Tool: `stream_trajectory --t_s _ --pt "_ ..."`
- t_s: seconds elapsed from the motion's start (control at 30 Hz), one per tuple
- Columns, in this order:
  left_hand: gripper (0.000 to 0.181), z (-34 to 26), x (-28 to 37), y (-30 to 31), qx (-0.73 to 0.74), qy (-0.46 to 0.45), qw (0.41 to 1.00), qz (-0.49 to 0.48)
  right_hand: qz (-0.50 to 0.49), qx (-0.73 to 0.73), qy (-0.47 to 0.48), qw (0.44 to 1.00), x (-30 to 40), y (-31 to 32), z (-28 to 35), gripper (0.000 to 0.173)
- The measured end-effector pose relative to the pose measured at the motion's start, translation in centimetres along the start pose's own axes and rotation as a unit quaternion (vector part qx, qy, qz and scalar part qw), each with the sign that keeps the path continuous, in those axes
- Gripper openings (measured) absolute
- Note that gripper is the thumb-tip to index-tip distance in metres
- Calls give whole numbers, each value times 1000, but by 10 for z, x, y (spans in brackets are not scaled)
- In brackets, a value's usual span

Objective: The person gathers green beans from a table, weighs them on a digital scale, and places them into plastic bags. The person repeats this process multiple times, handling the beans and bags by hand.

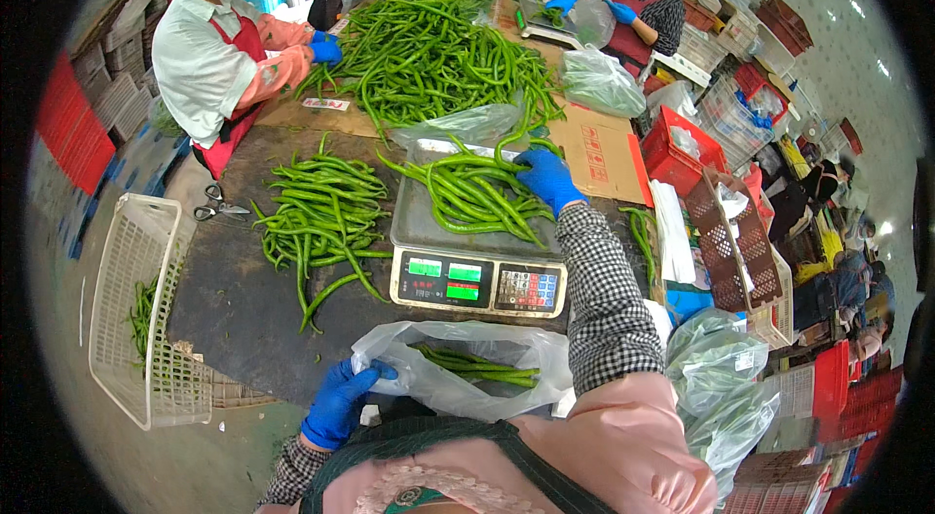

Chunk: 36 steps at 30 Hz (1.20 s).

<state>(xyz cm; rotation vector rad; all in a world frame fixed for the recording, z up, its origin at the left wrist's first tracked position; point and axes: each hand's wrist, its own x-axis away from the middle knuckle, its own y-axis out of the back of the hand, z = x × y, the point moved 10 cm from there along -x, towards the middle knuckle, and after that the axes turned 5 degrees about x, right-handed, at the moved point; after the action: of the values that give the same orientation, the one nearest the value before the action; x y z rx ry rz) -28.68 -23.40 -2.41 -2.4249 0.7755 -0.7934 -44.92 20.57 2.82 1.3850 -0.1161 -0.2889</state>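
My left hand [342, 397], in a blue glove, pinches the left rim of a clear plastic bag [511, 397] at the table's near edge. The bag's mouth gapes, and several long green chili peppers [482, 368] lie inside. My right hand [549, 177], also blue-gloved, grips the right end of a bunch of long green peppers [467, 193] on the pan of a digital scale [478, 284]; its fingertips are partly hidden. The scale's displays are lit green. Left of the scale, a smaller pile of peppers [321, 207] rests on the dark tabletop [226, 302].
A large pepper heap [445, 61] covers the far table. Scissors [218, 204] lie at the left edge, above a white plastic crate [157, 317]. Cardboard [599, 156] and a red crate [679, 149] are at right. Co-workers' gloved hands [325, 50] work across the table.
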Motion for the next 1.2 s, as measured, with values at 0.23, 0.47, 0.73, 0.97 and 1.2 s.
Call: stream_trajectory --t_s 0.23,0.47,0.73,0.97,1.2 --pt "34 -11 1 -14 25 -41 999 26 -244 -148 42 958 25 69 1 32" --pt "47 -1 -8 -30 31 17 998 52 -165 -26 -91 982 63 37 -49 37" --pt "55 -6 -6 -28 -6 16 1000 6 -93 -515 -31 852 128 71 31 33" --pt "55 -12 -12 -18 69 -25 997 2 376 -325 289 818 293 -73 173 28" --pt "55 -14 -6 -12 26 -39 999 1 271 -214 278 896 273 -38 158 36"
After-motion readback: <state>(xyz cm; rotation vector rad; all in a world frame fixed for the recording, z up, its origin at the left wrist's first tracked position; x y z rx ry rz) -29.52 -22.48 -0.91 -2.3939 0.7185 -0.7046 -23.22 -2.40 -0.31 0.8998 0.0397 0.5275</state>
